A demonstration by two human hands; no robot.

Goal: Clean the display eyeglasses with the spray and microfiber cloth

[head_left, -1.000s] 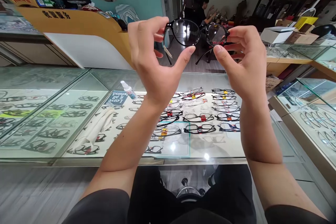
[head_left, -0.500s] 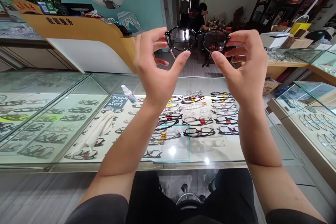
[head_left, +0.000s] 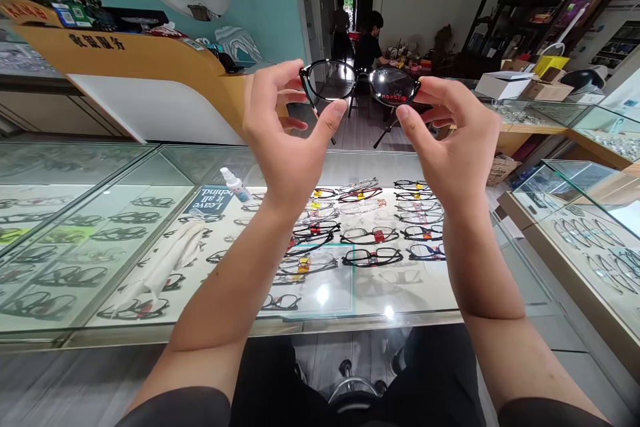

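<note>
1. A pair of black-rimmed glasses [head_left: 363, 72] is held up in the air above the far edge of a glass-topped table [head_left: 415, 300], arms unfolded.
2. The left hand [head_left: 287, 147] has its grip closed on one end of the frame, forefinger at the hinge and thumb by the lower rim.
3. The right hand [head_left: 453, 137] pinches the other end the same way, near a lens carrying red lettering; its remaining fingers are loosely curled.
4. Below, rows of other glasses [head_left: 373, 257] show through the tabletop, many with coloured tags.
5. Toward the left, a white spray bottle [head_left: 236, 187] stands beside a blue card [head_left: 213, 201], and a crumpled white cloth [head_left: 175, 253] lies nearer the front.
6. In the background is a person in a dark top [head_left: 367, 50].
</note>
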